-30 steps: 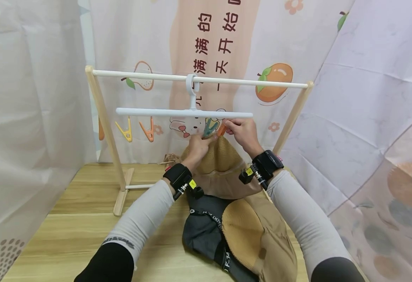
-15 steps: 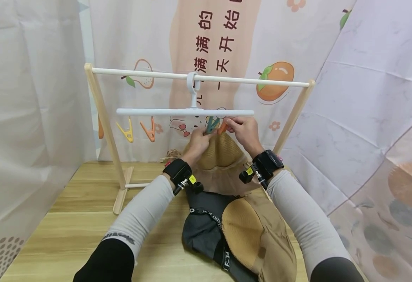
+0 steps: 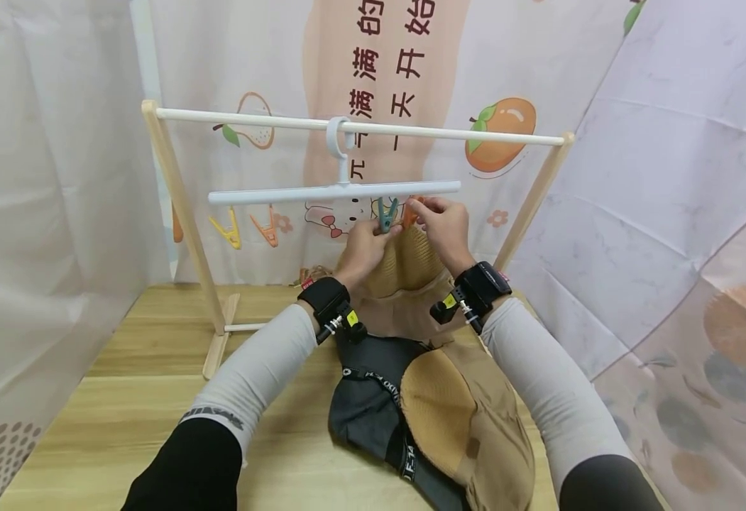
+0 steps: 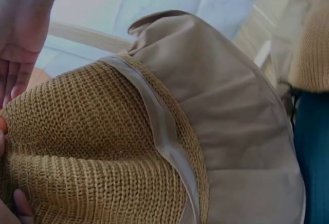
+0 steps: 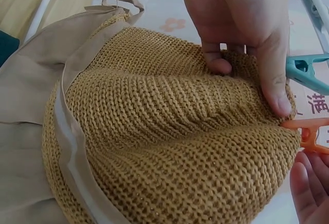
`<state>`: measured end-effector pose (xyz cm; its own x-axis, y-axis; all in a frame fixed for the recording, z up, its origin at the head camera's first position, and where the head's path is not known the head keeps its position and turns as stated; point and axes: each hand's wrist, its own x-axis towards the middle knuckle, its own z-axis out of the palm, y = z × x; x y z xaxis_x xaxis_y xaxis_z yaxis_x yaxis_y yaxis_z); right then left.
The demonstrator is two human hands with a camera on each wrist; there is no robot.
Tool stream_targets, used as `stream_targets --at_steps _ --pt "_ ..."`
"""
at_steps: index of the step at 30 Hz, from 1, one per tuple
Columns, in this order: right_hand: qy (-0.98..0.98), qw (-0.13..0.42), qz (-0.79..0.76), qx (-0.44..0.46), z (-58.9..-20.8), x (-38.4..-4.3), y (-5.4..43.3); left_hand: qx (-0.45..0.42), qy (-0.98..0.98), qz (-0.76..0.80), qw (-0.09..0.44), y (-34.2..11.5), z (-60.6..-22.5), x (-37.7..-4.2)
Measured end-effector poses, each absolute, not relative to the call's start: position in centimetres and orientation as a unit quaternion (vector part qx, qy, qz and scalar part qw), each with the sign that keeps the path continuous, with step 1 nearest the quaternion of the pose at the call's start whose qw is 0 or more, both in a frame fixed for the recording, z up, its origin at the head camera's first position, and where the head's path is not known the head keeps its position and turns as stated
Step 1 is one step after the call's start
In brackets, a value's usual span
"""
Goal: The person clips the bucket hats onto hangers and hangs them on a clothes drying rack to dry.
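A sun hat with a tan knitted crown (image 5: 169,126) and a beige cloth brim (image 4: 236,116) is held up beneath a white hanger (image 3: 270,194). My left hand (image 3: 365,247) pinches the top of the crown, its thumb pressed on the knit in the right wrist view. Beside that hand is a teal clothespin (image 3: 387,214); whether it bites the hat is unclear. My right hand (image 3: 447,228) holds an orange clothespin (image 3: 410,213), whose tips meet the crown's edge in the right wrist view.
The hanger hooks on a white rail (image 3: 232,120) of a wooden rack. A yellow clothespin (image 3: 228,228) and another orange clothespin (image 3: 267,228) hang at its left. Lying on the table (image 3: 136,355) are a dark cloth item (image 3: 363,415) and another brimmed hat (image 3: 436,411).
The hanger has tilted, its right end rising relative to the rail. Both hands have risen slightly in the head view, still holding the hat and the orange clothespin; the head view has shifted a little.
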<state>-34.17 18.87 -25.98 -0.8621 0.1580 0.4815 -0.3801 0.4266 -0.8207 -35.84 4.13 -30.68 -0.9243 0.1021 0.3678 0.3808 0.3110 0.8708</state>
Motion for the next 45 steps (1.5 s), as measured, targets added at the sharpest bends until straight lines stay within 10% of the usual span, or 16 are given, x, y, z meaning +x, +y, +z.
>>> stream_targets --at_steps 19,31,45 --pt "-0.794 0.22 0.565 0.036 -27.4 -35.2 18.8 -0.162 -0.873 -0.423 0.181 1.5 -33.0 -36.1" --pt "-0.95 -0.002 0.3 0.089 -27.1 -35.1 22.2 -0.149 -0.861 -0.444 0.197 1.4 -32.7 -36.1" --pt "-0.938 0.201 0.259 0.109 -28.7 -35.0 21.6 -0.196 -0.825 -0.458 0.268 1.1 -32.7 -36.0"
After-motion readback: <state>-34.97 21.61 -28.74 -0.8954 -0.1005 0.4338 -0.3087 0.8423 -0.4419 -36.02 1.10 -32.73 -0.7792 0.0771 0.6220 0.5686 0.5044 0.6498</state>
